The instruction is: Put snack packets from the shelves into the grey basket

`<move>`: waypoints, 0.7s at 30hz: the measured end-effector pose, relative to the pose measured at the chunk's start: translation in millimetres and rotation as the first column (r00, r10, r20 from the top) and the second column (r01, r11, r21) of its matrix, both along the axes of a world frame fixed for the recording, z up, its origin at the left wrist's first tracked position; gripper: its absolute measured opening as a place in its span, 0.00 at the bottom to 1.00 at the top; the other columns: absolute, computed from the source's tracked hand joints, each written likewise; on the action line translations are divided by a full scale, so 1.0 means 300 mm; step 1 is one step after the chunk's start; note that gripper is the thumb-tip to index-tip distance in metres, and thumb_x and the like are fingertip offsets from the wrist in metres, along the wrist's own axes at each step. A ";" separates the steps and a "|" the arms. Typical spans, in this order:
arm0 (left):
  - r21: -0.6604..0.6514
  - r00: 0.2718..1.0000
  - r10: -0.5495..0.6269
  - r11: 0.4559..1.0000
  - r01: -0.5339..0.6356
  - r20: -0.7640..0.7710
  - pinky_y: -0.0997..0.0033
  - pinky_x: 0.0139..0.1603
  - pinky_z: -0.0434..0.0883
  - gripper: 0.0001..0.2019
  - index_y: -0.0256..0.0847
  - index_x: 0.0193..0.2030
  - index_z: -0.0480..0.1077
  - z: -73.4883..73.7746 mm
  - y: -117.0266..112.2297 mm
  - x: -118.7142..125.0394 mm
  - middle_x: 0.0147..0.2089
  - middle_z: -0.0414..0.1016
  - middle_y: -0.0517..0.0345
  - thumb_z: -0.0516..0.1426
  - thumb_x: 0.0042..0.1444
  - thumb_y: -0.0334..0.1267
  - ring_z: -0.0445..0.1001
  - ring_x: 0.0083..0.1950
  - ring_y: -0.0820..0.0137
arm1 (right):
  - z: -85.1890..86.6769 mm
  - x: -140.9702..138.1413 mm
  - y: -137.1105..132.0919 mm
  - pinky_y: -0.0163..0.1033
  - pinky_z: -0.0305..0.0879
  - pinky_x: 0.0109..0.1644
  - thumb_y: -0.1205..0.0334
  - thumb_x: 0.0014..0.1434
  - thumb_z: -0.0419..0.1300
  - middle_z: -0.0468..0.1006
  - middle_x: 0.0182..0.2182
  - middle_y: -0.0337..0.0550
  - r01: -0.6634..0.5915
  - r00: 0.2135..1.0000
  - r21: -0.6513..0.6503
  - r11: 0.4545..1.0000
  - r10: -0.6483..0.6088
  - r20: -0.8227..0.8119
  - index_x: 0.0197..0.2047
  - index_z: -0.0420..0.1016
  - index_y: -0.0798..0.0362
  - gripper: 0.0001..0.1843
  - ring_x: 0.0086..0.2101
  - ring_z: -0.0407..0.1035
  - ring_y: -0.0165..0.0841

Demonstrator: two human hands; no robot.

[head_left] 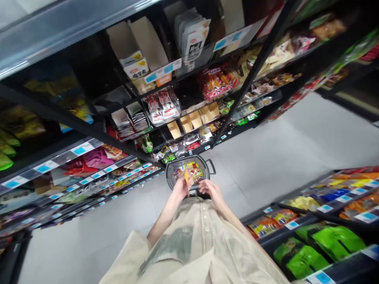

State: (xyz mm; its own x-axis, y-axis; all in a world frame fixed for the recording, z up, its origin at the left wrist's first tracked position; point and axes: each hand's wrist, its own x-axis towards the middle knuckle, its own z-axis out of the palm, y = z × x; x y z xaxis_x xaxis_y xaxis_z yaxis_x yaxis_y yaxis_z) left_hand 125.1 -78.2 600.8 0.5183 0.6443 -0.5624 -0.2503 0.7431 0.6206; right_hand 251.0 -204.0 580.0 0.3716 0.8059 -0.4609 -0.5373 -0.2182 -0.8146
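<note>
Below me, on the floor by the shelf, stands a grey shopping basket [171, 178] with several colourful snack packets [196, 169] inside. My left hand [181, 187] is over the near left part of the basket, its fingers closed on a small yellow packet [186, 174]; blur hides its print. To the right of it, at the basket's near rim, my right hand [209, 187] is apart from the left, with fingers loosely bent and spaced. Nothing shows in that hand.
Shelves of packaged snacks rise in front of me, with open cardboard boxes [195, 119], red-and-white packets [162, 104] and price tags. A black upright post [251, 81] stands ahead. Behind on the right, another shelf holds green bags [337, 241]. Grey tiled floor [254, 157] runs between them.
</note>
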 end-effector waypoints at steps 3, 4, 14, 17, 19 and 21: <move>0.156 0.984 -0.075 0.983 0.101 -0.164 0.72 0.39 0.71 0.19 0.39 0.35 0.77 -0.039 -0.052 0.053 0.35 0.77 0.58 0.74 0.46 0.50 0.74 0.35 0.71 | 0.001 0.031 -0.008 0.42 0.74 0.43 0.29 0.58 0.62 0.84 0.38 0.47 -0.050 0.999 0.059 0.997 0.051 -0.012 0.44 0.81 0.52 0.32 0.36 0.77 0.38; 0.192 0.975 -0.091 0.973 0.131 -0.204 0.73 0.40 0.71 0.21 0.38 0.35 0.77 -0.049 -0.071 0.067 0.35 0.78 0.58 0.74 0.45 0.53 0.75 0.36 0.70 | -0.001 0.049 -0.012 0.43 0.74 0.46 0.31 0.57 0.64 0.84 0.39 0.46 -0.077 0.997 0.073 0.994 0.075 0.021 0.45 0.81 0.52 0.31 0.38 0.77 0.39; 0.071 0.879 -0.446 0.884 0.463 -0.169 0.65 0.44 0.76 0.28 0.38 0.44 0.78 -0.168 -0.243 0.422 0.43 0.82 0.48 0.77 0.40 0.50 0.80 0.43 0.62 | -0.117 0.536 -0.168 0.35 0.57 0.29 0.34 0.53 0.67 0.66 0.18 0.33 -0.088 0.867 -0.035 0.995 0.094 0.489 0.22 0.70 0.53 0.30 0.23 0.58 0.28; 0.043 0.918 -0.373 0.923 0.381 -0.134 0.67 0.41 0.76 0.25 0.39 0.39 0.77 -0.253 -0.341 0.674 0.39 0.80 0.52 0.78 0.37 0.50 0.79 0.39 0.65 | -0.130 0.757 -0.288 0.36 0.60 0.31 0.33 0.55 0.64 0.70 0.19 0.35 -0.047 0.829 -0.075 0.996 0.081 0.554 0.22 0.73 0.53 0.30 0.24 0.61 0.30; 0.032 0.942 -0.297 0.952 0.305 -0.154 0.69 0.38 0.75 0.26 0.40 0.38 0.78 -0.306 -0.399 0.837 0.39 0.80 0.52 0.78 0.35 0.49 0.79 0.39 0.65 | -0.139 0.880 -0.377 0.39 0.65 0.34 0.32 0.55 0.63 0.78 0.24 0.40 -0.010 0.844 -0.103 0.995 0.063 0.532 0.30 0.80 0.53 0.30 0.26 0.68 0.34; 0.028 0.954 -0.219 0.973 0.230 -0.205 0.70 0.37 0.74 0.24 0.40 0.37 0.78 -0.350 -0.432 0.966 0.41 0.81 0.51 0.77 0.35 0.48 0.79 0.40 0.65 | -0.157 0.970 -0.464 0.43 0.70 0.37 0.29 0.52 0.63 0.83 0.29 0.45 0.040 0.881 -0.151 0.988 0.036 0.471 0.38 0.83 0.54 0.33 0.28 0.73 0.38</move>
State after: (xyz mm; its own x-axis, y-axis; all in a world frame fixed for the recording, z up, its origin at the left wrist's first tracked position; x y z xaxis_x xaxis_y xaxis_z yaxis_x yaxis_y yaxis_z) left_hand 415.0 -207.8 495.9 0.5335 0.5550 -0.6382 0.0519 0.7317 0.6796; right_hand 542.0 -343.4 532.8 0.5769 0.7392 -0.3475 -0.0992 -0.3589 -0.9281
